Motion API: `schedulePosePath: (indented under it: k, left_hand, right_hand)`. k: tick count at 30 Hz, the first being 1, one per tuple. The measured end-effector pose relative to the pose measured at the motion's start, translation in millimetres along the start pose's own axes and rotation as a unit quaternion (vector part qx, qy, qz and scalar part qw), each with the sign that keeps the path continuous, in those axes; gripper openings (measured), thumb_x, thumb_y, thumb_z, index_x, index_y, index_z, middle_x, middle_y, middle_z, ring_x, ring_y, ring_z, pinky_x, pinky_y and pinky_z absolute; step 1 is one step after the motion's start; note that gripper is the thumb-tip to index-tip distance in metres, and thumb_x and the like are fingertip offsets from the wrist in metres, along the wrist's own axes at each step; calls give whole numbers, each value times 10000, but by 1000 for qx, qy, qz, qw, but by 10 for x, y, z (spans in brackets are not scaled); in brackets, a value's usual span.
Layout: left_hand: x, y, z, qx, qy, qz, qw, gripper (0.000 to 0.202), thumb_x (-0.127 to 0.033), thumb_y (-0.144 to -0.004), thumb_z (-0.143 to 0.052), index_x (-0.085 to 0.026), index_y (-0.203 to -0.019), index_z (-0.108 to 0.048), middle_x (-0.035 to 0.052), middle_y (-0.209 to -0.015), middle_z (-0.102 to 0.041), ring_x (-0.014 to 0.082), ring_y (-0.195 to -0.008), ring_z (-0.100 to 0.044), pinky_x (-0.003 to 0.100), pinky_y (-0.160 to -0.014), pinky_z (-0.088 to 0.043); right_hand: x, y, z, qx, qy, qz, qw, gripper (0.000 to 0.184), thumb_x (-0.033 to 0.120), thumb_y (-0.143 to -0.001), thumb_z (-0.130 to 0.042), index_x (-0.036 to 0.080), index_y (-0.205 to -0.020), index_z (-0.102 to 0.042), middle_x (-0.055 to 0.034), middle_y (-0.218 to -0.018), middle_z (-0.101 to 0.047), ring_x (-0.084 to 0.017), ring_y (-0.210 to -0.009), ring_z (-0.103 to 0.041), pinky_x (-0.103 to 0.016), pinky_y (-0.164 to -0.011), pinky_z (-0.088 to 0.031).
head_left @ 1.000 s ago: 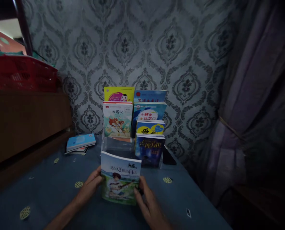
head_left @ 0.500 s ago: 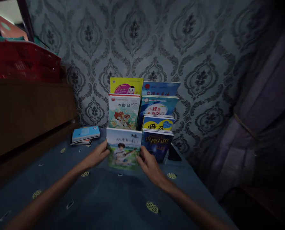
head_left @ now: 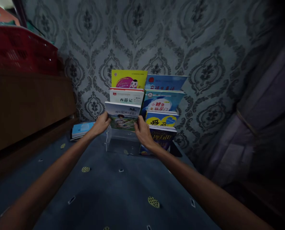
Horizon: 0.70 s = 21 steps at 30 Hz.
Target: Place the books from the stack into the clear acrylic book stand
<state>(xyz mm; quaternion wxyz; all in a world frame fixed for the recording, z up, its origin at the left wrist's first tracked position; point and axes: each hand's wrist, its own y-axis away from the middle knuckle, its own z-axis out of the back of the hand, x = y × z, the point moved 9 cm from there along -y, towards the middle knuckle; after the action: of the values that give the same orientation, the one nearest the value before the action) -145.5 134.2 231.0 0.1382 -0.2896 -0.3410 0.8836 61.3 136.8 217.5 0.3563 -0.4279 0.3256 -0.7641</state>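
Both my hands hold a picture book (head_left: 123,115) with a child on a green field on its cover. My left hand (head_left: 101,124) grips its left edge and my right hand (head_left: 142,131) grips its right edge. The book is upright and raised over the left column of a clear tiered book stand (head_left: 113,142). Behind it in that column stand a white-topped book (head_left: 126,96) and a yellow book (head_left: 129,79). The right column holds several books, with a dark blue one (head_left: 163,138) in front.
A small stack of books with a light blue cover (head_left: 81,128) lies on the blue dotted tablecloth (head_left: 108,191) at the left. A brown wooden ledge (head_left: 24,105) with a red basket (head_left: 19,51) rises at left. A curtain (head_left: 259,127) hangs at right.
My hands have carried the book away from me and upward, from low over the table to the stand's left column. My arms are now stretched out.
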Motion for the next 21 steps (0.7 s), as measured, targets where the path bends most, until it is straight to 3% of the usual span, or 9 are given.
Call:
schedulePosePath:
  k: [13,21]
  left_hand:
    - [266,-23,-164,-1,-21,5,1000,255,-105,-771,-443,-180,-990,-550,76,-972,-633,248,-964,-591,385,-900,-475]
    - [359,4,-223,-19,-52,43,998,187,-171,-871,-493,-194,-1052,-532,59,-905,-655,238,-914,-640,354,-838,-486]
  right_hand:
    - [-440,-17,-373,58,104,-87,989,107,196,-891,-384,228,-975,-442,-56,-867,-600,-232,-819,-592,-334,-741,-453]
    - [-586,60,-462,59,175,-136,973,273,77,-855,-399,124,-1080,-548,-177,-1061,-599,-280,-994,-600,-418,-897,-483]
